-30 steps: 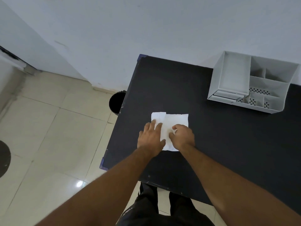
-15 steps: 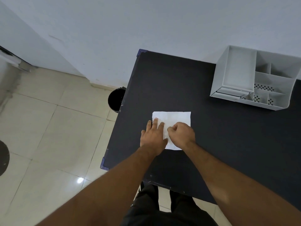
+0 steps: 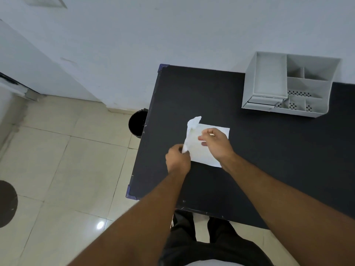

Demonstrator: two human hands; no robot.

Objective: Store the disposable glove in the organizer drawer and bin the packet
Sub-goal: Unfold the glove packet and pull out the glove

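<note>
Head view: left hand point(image 3: 177, 160) pinching packet point(image 3: 200, 150) edge, perhaps glove

My left grip point(image 3: 177, 158) pinched the white packet's point(image 3: 199, 152) peeled-up edge on the black counter point(image 3: 269, 160); my right grip point(image 3: 216, 144) hovered over it, organizer point(image 3: 288, 85) well apart.

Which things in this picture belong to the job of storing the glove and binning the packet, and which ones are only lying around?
Belong to the job:
- white packet, flat on the black table
- strip that the left hand peels up from it
- right hand over the packet
- grey organizer with its drawers
- black bin on the floor

Only lying around:
- dark round patch on the floor
- wall vent
</note>
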